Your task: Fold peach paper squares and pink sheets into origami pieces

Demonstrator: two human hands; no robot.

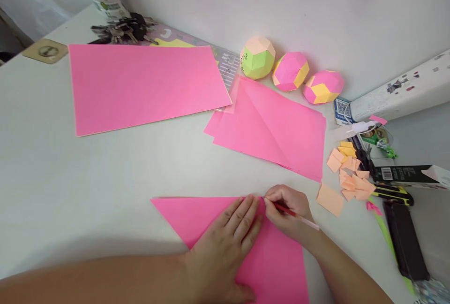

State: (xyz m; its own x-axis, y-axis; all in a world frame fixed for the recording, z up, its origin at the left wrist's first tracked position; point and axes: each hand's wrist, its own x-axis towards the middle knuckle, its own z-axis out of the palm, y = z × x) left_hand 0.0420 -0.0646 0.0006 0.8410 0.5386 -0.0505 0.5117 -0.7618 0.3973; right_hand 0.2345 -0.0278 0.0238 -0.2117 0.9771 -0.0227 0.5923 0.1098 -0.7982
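Observation:
A pink sheet of paper (281,266) with a folded pointed flap lies on the table at the front. My left hand (225,243) rests flat on it, palm down, fingers stretched toward the sheet's far edge. Just right of those fingertips, my right hand (288,208) is closed around a slim red pen (287,210) with a pale rear end. Its tip is at the paper's far edge, mostly hidden by my fingers. Beyond my hands lie several creased pink sheets (274,125), one over another.
A stack of pink paper (147,88) lies at the far left, near a bunch of keys (126,29). Three folded paper balls (290,70) stand along the wall. On the right are small peach paper pieces (355,184), a yellow-black cutter (393,194) and a black case (406,240).

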